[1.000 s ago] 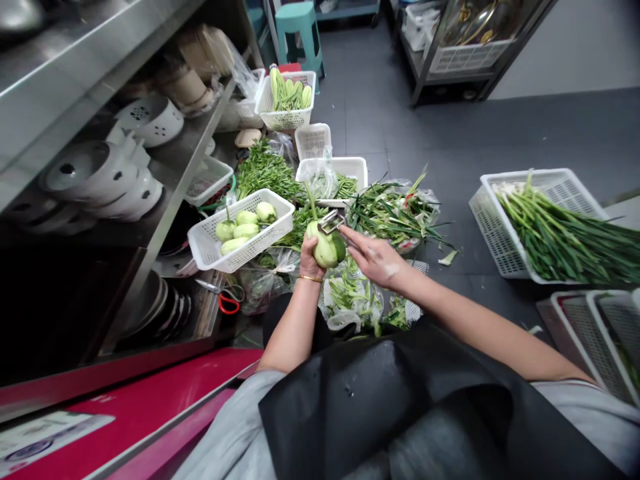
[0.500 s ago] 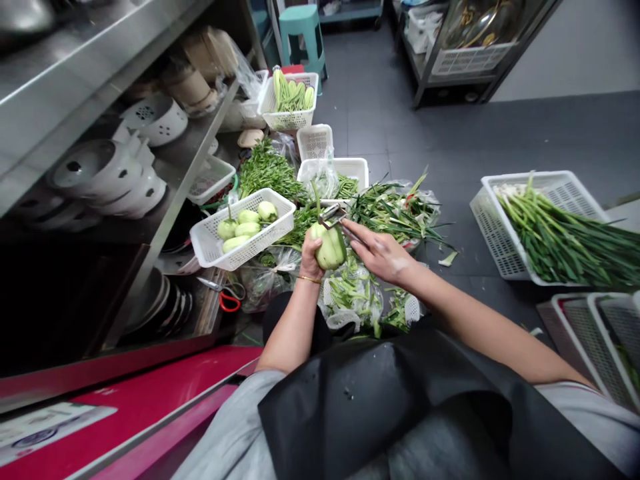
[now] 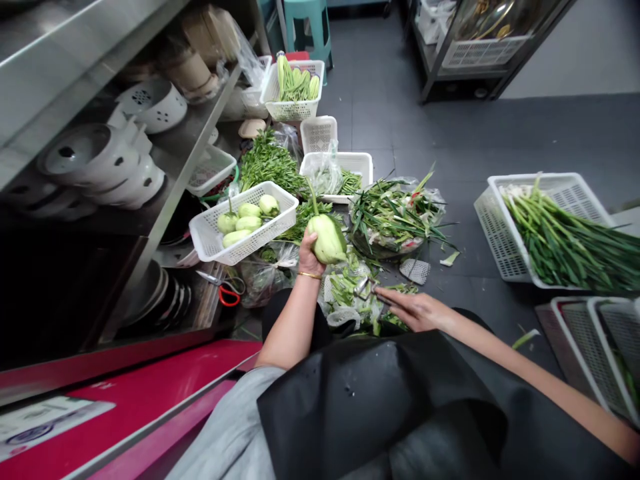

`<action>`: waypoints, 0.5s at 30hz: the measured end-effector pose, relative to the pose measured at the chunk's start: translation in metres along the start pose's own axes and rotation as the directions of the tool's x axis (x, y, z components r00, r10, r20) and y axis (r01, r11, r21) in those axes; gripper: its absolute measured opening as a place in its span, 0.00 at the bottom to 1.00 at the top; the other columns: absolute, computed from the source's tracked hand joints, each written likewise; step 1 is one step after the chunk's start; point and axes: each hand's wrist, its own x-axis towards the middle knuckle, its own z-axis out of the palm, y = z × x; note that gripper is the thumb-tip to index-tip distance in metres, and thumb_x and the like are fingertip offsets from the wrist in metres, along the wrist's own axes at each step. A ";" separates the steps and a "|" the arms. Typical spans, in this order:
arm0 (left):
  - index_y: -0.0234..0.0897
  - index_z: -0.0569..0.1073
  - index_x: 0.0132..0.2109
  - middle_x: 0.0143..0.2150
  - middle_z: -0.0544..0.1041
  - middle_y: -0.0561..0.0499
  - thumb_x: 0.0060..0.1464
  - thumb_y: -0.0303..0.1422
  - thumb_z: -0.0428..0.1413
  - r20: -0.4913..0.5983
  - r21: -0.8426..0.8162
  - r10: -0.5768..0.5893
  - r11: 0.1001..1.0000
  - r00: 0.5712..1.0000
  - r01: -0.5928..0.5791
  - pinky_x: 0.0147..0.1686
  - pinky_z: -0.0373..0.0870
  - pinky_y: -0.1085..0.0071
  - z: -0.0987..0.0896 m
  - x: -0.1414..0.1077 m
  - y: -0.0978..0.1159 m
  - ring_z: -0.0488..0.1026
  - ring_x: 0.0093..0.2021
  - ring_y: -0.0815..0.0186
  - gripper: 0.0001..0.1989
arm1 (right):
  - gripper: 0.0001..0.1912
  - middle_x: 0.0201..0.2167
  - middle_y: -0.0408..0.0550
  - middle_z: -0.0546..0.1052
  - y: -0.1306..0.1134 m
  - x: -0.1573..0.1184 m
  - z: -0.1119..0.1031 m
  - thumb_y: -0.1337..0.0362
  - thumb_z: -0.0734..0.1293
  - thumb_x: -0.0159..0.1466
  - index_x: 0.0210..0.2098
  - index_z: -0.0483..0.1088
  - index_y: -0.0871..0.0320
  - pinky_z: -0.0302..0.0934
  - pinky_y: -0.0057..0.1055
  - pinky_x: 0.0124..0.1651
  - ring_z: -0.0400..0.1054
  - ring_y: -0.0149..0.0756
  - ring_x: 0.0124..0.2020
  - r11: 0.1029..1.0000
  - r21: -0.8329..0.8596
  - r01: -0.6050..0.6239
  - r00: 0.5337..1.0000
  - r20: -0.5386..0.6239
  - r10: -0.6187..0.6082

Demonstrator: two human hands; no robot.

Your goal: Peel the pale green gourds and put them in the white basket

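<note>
My left hand (image 3: 307,257) is wrapped round a pale green gourd (image 3: 327,239), which tilts with its long stem pointing up. Dark green skin shows along the gourd's right side. Lower and to the right, my right hand (image 3: 413,310) grips a metal peeler (image 3: 367,288) by its handle, apart from the gourd. Under the peeler lies a heap of green peelings (image 3: 345,290) on plastic. Left of my left hand, a white basket (image 3: 265,235) holds several pale, smooth gourds (image 3: 249,217).
Leafy greens (image 3: 267,163) and a pile of trimmed scallion leaves (image 3: 387,210) lie ahead. A white crate of scallions (image 3: 555,230) stands at right. Red-handled scissors (image 3: 229,293) rest beside the steel shelf (image 3: 193,160) on the left. A green stool (image 3: 313,30) is farther back.
My right hand has drawn the peeler away from the gourd, down and to the right, over the peelings. My left hand keeps its hold, and the gourd has turned slightly.
</note>
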 end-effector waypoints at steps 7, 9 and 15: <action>0.36 0.74 0.44 0.42 0.78 0.46 0.37 0.42 0.61 -0.087 -0.058 -0.035 0.998 0.996 0.030 0.50 0.70 0.60 0.009 -0.004 -0.004 0.73 0.49 0.54 0.24 | 0.27 0.60 0.51 0.66 -0.033 0.056 -0.001 0.66 0.55 0.67 0.66 0.53 0.57 0.61 0.39 0.59 0.64 0.39 0.58 0.994 0.102 0.042 0.970 -0.241 -0.016; 0.37 0.73 0.45 0.42 0.78 0.45 0.37 0.44 0.61 -0.056 -0.057 -0.050 0.997 0.997 0.046 0.50 0.69 0.59 0.008 -0.005 -0.001 0.72 0.51 0.53 0.26 | 0.27 0.58 0.53 0.69 -0.024 0.037 0.021 0.66 0.56 0.67 0.65 0.55 0.58 0.64 0.39 0.56 0.66 0.40 0.56 0.990 0.128 0.067 0.985 -0.166 -0.045; 0.36 0.70 0.51 0.45 0.76 0.41 0.33 0.47 0.61 0.156 -0.002 -0.173 0.985 0.973 0.175 0.50 0.68 0.50 0.005 -0.008 0.006 0.70 0.53 0.45 0.35 | 0.25 0.58 0.51 0.69 -0.018 0.032 -0.024 0.64 0.56 0.67 0.63 0.59 0.58 0.62 0.37 0.58 0.66 0.40 0.56 0.996 0.084 -0.007 0.981 -0.194 0.024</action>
